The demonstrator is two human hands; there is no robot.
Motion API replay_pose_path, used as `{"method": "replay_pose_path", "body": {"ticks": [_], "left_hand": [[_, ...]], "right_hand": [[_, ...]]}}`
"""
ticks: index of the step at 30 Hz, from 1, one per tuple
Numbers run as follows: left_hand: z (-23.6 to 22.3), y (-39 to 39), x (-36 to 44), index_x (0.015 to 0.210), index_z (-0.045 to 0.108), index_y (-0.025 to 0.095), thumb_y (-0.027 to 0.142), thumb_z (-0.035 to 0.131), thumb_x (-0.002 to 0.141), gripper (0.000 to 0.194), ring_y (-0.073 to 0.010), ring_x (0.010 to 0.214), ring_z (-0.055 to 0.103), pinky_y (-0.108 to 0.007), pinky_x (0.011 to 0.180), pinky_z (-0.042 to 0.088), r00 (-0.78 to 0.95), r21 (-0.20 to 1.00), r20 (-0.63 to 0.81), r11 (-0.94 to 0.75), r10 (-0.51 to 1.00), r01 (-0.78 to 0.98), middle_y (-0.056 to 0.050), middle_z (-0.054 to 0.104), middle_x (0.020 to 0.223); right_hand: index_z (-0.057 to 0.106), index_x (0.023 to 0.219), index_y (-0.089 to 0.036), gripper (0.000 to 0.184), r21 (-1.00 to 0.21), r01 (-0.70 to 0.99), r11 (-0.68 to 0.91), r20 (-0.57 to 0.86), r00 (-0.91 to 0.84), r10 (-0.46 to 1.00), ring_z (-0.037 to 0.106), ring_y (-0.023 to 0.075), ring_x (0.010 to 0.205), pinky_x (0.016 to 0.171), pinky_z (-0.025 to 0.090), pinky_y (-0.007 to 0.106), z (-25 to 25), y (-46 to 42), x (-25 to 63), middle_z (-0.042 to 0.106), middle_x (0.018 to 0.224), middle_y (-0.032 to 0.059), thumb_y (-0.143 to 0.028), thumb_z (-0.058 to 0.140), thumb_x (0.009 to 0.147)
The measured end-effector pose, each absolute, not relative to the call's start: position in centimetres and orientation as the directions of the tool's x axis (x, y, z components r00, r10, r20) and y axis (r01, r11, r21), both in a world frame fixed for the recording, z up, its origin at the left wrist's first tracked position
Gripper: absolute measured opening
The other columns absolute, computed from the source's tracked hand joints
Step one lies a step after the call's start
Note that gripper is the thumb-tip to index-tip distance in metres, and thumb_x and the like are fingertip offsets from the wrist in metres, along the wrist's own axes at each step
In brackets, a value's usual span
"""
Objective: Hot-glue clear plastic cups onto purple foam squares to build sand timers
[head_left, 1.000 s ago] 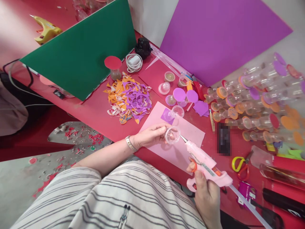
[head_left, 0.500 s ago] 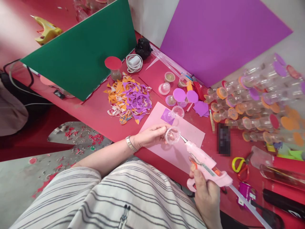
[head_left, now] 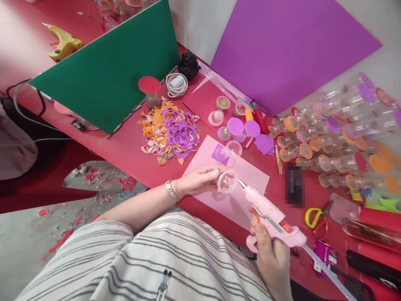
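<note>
Left hand (head_left: 203,179): fingers grasping cup (head_left: 227,182); right hand (head_left: 271,251): clenched round pink glue gun (head_left: 272,221), nozzle near rim (scissors (head_left: 318,219) right).

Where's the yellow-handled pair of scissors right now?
In the head view, the yellow-and-red-handled scissors lie on the red table to the right, just below the pixelated dark patch.

Red table (head_left: 125,156) — pink sheet (head_left: 206,154), paper scraps (head_left: 171,131), scissors (head_left: 317,219) on it.
</note>
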State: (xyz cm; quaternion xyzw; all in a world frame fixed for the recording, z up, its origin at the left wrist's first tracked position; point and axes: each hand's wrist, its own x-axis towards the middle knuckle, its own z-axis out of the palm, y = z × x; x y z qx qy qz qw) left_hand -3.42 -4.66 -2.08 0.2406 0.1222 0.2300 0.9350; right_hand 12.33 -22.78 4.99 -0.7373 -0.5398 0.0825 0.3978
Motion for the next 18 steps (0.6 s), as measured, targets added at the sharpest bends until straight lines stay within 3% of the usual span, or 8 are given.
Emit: {"method": "replay_pose_path", "body": {"ticks": [6, 12, 15, 18], "left_hand": [[-2.02, -4.71, -3.47, 0.100, 0.073, 0.014, 0.061, 0.084, 0.067, 0.059, -0.0128, 0.076, 0.061, -0.025, 0.072, 0.048, 0.869, 0.512, -0.137, 0.785, 0.476, -0.349, -0.005, 0.067, 0.085], [-1.94, -4.81, -3.51, 0.106, 0.071, 0.013, 0.062, 0.084, 0.067, 0.064, -0.0130, 0.074, 0.061, -0.026, 0.072, 0.048, 0.877, 0.531, -0.113, 0.775, 0.466, -0.343, -0.005, 0.067, 0.083], [-1.97, -4.81, -3.51, 0.106, 0.071, 0.013, 0.062, 0.083, 0.067, 0.064, -0.0129, 0.073, 0.061, -0.027, 0.071, 0.048, 0.876, 0.532, -0.109, 0.772, 0.470, -0.348, -0.005, 0.067, 0.083], [-2.02, -4.75, -3.51, 0.106, 0.071, 0.012, 0.062, 0.082, 0.069, 0.063, -0.0126, 0.072, 0.060, -0.026, 0.070, 0.047, 0.878, 0.540, -0.095, 0.765, 0.470, -0.351, -0.005, 0.067, 0.084]], "right_hand": [[0.077, 0.082, -0.017, 0.034, -0.733, 0.659, -0.165, 0.221, 0.461, 0.859, 0.069, 0.0185, 0.058, 0.048, 0.056, 0.027, 4.63, -23.37, 12.64, 0.077, 0.073, 0.0092, -0.049, 0.067, 0.088], [0.076, 0.073, -0.018, 0.038, -0.689, 0.709, -0.150, 0.276, 0.448, 0.850, 0.060, 0.0160, 0.045, 0.039, 0.050, 0.027, 4.82, -23.04, 12.40, 0.072, 0.060, 0.0063, -0.050, 0.063, 0.090], [0.076, 0.073, -0.019, 0.038, -0.662, 0.738, -0.130, 0.312, 0.430, 0.847, 0.062, 0.0165, 0.047, 0.042, 0.052, 0.027, 4.83, -22.93, 12.46, 0.074, 0.062, 0.0063, -0.052, 0.065, 0.088], [0.075, 0.074, -0.019, 0.038, -0.713, 0.689, -0.131, 0.285, 0.455, 0.844, 0.067, 0.0174, 0.052, 0.046, 0.055, 0.027, 4.99, -22.77, 12.37, 0.075, 0.065, 0.0068, -0.054, 0.068, 0.085]]}}
